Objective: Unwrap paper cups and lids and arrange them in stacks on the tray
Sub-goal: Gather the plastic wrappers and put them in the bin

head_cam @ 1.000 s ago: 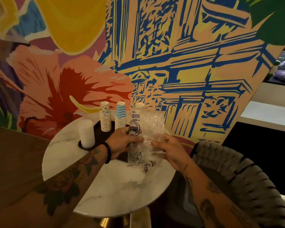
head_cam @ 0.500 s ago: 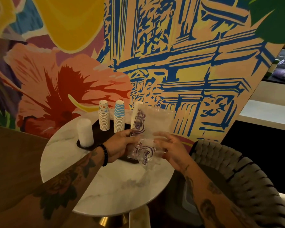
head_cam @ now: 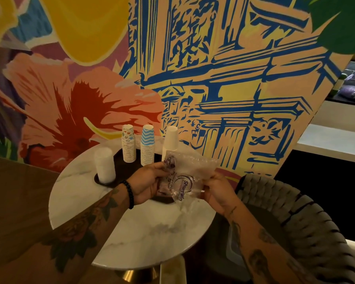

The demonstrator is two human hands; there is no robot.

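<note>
Both the left hand (head_cam: 146, 184) and right hand (head_cam: 217, 191) pinch the crumpled wrapper (head_cam: 184, 177), fingers curled, hiding the near rim of the tray (head_cam: 122, 168). White cups (head_cam: 171, 138) at 12 o'clock stand half-covered, and bare surface (head_cam: 141, 232) shows at 6 o'clock.

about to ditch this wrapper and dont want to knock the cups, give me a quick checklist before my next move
1. Clear plastic wrapper with purple print gripped by left hand and right hand: ok.
2. Wrapper emptied: ok, nothing shows through it.
3. White stack of lids, patterned paper cup stack, blue wavy-striped cup stack and plain white cup stack upright: ok.
4. Plain white cup stack's base on the dark oval tray: cannot tell, the wrapper hides it.
5. Bare space on the round white marble table near the person: ok.
6. A bin for the wrapper: not ok, none in view.
</note>
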